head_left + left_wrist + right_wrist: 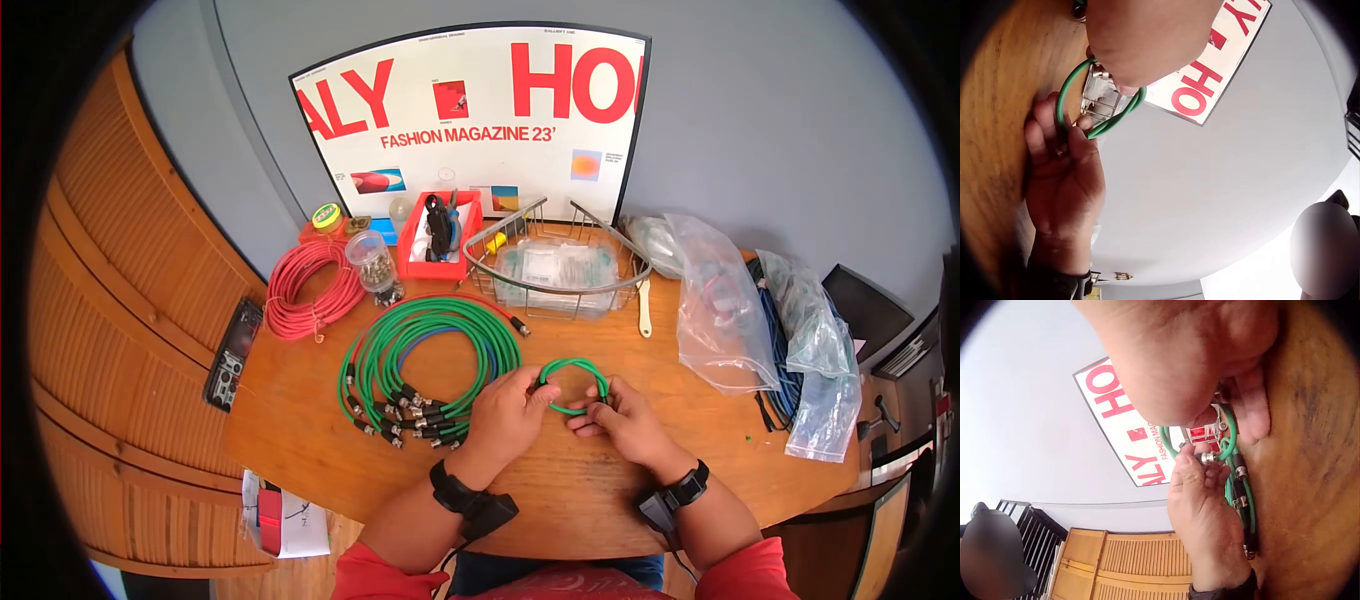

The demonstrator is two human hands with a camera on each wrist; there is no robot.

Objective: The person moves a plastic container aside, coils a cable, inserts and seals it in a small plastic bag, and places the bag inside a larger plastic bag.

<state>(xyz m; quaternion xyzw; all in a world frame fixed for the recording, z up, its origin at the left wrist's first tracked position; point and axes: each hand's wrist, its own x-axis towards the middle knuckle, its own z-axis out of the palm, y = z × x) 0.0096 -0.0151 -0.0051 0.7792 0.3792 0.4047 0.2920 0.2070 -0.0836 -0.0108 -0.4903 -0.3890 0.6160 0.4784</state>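
Observation:
Between my two hands is a short green cable [577, 362] bent into a small loop above the table. The left hand [508, 412] pinches it at the left side, where a silver BNC connector [1209, 457] shows beside the fingertips in the right wrist view. At the right side of the loop, the right hand [632, 425] holds the cable between thumb and fingers, palm partly turned up in the left wrist view. Left of the hands lies a larger coil of green cables [375, 345], its black-and-silver connectors [425, 415] bunched at the near side.
Behind stand a red cable coil [285, 300], a clear jar [373, 262] of small metal parts, a red bin [433, 268] with tools and a wire basket [555, 287] of plastic packs. Clear plastic bags [730, 320] and dark blue cable [787, 395] lie at the right.

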